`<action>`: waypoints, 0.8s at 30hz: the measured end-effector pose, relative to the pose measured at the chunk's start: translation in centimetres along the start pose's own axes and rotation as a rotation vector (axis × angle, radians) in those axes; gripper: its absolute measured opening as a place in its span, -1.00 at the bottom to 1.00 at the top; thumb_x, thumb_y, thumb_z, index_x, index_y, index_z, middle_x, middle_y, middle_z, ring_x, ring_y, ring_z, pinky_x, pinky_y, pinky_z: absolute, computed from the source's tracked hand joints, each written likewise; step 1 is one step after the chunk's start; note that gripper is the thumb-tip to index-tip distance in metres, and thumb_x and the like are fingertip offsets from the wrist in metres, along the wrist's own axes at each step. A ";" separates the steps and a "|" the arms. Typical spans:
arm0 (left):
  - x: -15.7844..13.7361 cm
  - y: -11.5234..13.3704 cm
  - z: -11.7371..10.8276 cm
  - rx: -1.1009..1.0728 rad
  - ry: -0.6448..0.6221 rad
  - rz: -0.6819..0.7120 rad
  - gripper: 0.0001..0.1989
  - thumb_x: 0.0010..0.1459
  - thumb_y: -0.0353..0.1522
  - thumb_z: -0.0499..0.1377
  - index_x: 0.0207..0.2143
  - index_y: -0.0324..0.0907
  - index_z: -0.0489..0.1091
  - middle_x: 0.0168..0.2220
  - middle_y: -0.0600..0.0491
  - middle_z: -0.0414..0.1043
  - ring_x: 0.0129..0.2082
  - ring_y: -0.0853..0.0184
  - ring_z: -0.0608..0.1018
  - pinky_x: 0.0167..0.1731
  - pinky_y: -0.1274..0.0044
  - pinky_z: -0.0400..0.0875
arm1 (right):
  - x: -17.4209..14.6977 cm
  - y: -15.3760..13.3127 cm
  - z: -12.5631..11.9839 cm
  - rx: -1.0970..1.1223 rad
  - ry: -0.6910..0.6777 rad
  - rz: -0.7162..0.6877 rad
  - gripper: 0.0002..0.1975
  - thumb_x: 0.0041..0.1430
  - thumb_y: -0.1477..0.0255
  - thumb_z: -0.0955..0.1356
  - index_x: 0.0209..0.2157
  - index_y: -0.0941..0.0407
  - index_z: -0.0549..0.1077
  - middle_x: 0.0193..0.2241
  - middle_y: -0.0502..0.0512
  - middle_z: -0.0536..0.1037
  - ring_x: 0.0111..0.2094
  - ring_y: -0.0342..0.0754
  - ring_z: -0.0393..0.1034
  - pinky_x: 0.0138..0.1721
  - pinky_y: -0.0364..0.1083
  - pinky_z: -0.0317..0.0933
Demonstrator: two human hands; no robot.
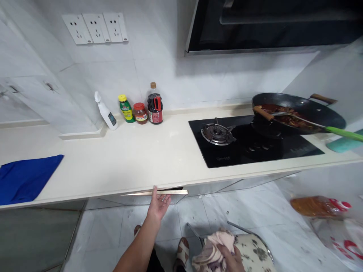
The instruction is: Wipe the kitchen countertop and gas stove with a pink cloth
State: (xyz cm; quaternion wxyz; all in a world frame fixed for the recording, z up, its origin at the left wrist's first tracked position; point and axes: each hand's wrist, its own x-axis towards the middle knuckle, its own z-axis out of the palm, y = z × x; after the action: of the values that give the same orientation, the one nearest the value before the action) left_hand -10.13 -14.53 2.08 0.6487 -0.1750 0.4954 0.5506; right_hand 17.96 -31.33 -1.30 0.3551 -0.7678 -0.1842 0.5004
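My left hand [159, 204] is palm up at the counter's front edge, its thumb over the top edge of a slightly ajar drawer front [178, 192] and its fingers curled against that panel. A dark gap shows behind the panel. Low on the right, my right hand [231, 258] is closed on a crumpled pale pink cloth [215, 243], just above a chair with a flowered seat [253, 253]. The cloth partly hides the chair, and the lower part of my right hand is cut off by the frame.
On the counter [136, 158] stand a spray bottle [107, 113], a green bottle [126, 109], a red-lidded jar [140, 113] and a dark sauce bottle [155, 105]. A wok [300, 104] with food sits on the gas hob [227, 155]. A blue cloth [25, 179] lies left. An oil bottle [317, 206] is right.
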 end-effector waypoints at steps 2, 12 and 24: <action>0.3 0.4 0.4 -0.023 0.001 0.009 -0.62 0.14 0.00 0.25 -0.30 -0.06 0.24 -0.30 0.05 0.39 -0.17 0.24 0.60 -0.07 0.34 0.55 | -0.6 -0.4 1.0 0.063 -0.042 0.023 -0.15 -0.36 0.03 0.48 0.08 -0.05 0.42 -0.25 0.17 0.65 -0.12 0.33 0.57 -0.10 0.15 0.43; 1.9 1.9 1.9 -0.028 0.042 0.027 -0.73 0.15 -0.16 0.27 -0.33 -0.07 0.25 -0.35 0.08 0.31 -0.36 0.41 0.52 -0.23 0.49 0.59 | -1.1 -0.5 2.8 0.136 -0.046 -0.026 -0.32 -0.39 0.09 0.46 -0.10 -0.01 0.53 -0.37 0.14 0.64 -0.19 0.31 0.57 -0.11 0.12 0.42; 2.9 2.4 2.7 0.096 0.134 0.070 -0.70 0.08 -0.18 0.34 -0.30 -0.09 0.30 -0.36 0.11 0.25 -0.39 0.42 0.46 -0.29 0.48 0.57 | 0.3 -3.2 3.8 0.076 -0.302 0.016 -0.55 -0.40 0.24 0.42 -0.33 0.11 0.57 -0.41 0.12 0.60 -0.28 0.18 0.52 -0.18 0.02 0.38</action>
State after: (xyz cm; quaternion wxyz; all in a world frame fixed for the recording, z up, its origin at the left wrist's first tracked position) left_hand -11.31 -10.08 1.60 0.6021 -0.1629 0.5694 0.5355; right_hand 14.89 -27.63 -0.07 0.3483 -0.6714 -0.2103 0.6195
